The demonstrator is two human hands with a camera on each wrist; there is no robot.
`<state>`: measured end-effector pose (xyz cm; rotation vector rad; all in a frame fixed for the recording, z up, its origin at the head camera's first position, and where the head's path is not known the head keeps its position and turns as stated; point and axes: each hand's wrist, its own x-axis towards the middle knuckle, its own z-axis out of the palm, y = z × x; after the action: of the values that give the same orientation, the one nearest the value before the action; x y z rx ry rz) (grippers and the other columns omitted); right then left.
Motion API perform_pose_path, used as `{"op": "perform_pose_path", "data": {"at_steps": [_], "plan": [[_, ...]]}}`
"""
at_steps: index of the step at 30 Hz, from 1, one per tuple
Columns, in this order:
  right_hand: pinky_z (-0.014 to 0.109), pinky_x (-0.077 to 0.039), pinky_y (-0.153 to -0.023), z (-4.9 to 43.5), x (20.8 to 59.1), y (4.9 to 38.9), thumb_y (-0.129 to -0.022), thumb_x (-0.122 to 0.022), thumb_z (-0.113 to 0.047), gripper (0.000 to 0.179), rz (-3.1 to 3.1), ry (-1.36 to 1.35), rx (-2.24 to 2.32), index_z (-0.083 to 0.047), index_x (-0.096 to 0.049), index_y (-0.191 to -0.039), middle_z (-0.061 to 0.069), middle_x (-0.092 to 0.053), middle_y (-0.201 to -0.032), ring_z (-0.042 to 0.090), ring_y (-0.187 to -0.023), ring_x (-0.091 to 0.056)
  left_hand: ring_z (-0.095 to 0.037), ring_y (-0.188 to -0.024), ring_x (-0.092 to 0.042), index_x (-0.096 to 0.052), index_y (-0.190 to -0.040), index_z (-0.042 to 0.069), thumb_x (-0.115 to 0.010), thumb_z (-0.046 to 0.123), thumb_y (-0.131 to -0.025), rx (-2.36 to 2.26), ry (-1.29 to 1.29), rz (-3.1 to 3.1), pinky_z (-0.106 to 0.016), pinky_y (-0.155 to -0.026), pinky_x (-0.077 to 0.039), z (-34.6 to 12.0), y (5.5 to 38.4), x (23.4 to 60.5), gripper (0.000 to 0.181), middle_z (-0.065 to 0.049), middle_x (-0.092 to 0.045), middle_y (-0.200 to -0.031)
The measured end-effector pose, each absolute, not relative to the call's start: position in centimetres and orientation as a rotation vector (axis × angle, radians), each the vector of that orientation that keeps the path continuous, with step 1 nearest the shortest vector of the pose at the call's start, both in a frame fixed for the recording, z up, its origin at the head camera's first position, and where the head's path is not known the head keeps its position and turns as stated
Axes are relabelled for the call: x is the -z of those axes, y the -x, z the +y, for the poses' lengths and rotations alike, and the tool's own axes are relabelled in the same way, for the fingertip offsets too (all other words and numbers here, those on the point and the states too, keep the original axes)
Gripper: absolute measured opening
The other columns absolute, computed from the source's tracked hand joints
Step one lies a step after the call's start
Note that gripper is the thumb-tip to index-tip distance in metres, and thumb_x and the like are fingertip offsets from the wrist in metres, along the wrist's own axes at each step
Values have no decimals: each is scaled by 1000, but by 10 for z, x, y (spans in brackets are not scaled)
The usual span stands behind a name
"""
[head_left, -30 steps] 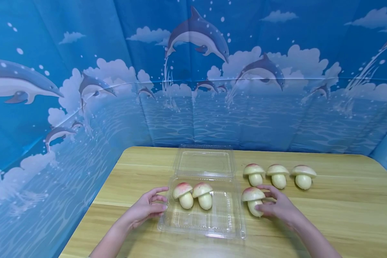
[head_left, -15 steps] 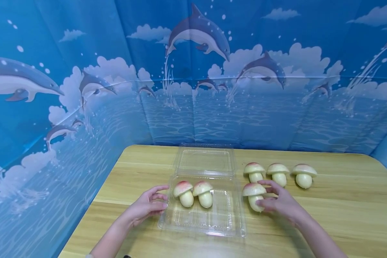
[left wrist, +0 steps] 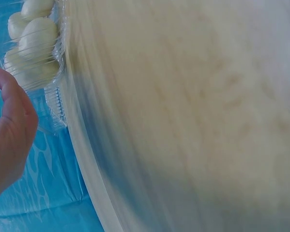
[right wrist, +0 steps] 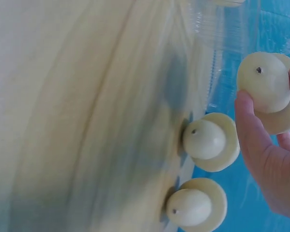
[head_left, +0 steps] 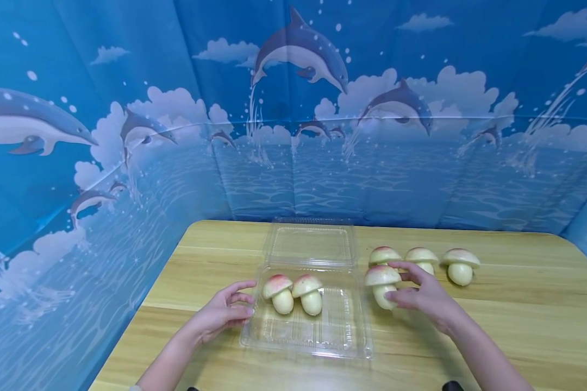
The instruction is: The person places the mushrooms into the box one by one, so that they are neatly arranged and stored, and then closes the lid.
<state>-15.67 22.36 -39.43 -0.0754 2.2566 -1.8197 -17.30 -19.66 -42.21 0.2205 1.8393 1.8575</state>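
Observation:
In the head view my right hand (head_left: 428,298) pinches a mushroom (head_left: 382,277) with a pink-tinged cap, its thumb on the pale stem and fingers at the cap. The right wrist view shows this mushroom (right wrist: 263,84) raised off the table, stem end toward the camera. Left of it lies a clear plastic clamshell box (head_left: 344,342), lid (head_left: 310,244) folded back. Two similar mushrooms (head_left: 282,301) lie side by side in the box's left half. My left hand (head_left: 220,312) is at the box's left edge, fingers extended and touching it; the exact contact is hard to see.
Behind the right hand stands a row of mushrooms (head_left: 461,266), the left ones partly covered by the held mushroom and the hand. All are on a wooden table (head_left: 528,304). A blue dolphin-print curtain (head_left: 293,163) hangs along its back and left.
The right hand has lifted the mushroom from the table and moved it slightly away from me, so it now overlaps the row behind. The left hand and box stay put.

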Motion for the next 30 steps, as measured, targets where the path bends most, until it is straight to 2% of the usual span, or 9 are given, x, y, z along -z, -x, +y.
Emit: {"op": "perform_pose_path", "data": {"at_steps": [4,11,25,30], "plan": [[39,-53,-80,220,389,157,-82,-70,-13,77,2243,95,1824,-1,-25,-143,31,-23,-134,25,-97,-57,-11,-75,-56,-27,-142,-2,-64,-1,-83,-1858,-222,1839,-23,-68,-51,-197,173,422,70,-10,-51,-105],[39,-52,-80,212,387,159,-82,-69,-9,74,2170,132,1880,-1,-26,-141,27,-26,-131,21,-89,-55,-12,-76,-55,-26,-142,-2,-64,0,-83,-1854,-227,1845,-23,-68,-51,-197,172,423,71,-11,-50,-106],[42,-51,-81,199,384,162,-82,-70,-11,72,2196,175,1826,-2,-30,-140,26,-26,-132,25,-100,-55,-11,-75,-55,-26,-142,-3,-63,-1,-83,-1861,-238,1834,-22,-68,-51,-197,172,424,70,-11,-50,-106],[40,-52,-78,196,383,163,-80,-71,-11,71,2215,179,1824,0,-33,-139,28,-33,-130,24,-95,-57,-11,-75,-55,-25,-142,-3,-63,-1,-83,-1865,-237,1837,-22,-68,-51,-196,172,424,71,-11,-50,-106]]}}
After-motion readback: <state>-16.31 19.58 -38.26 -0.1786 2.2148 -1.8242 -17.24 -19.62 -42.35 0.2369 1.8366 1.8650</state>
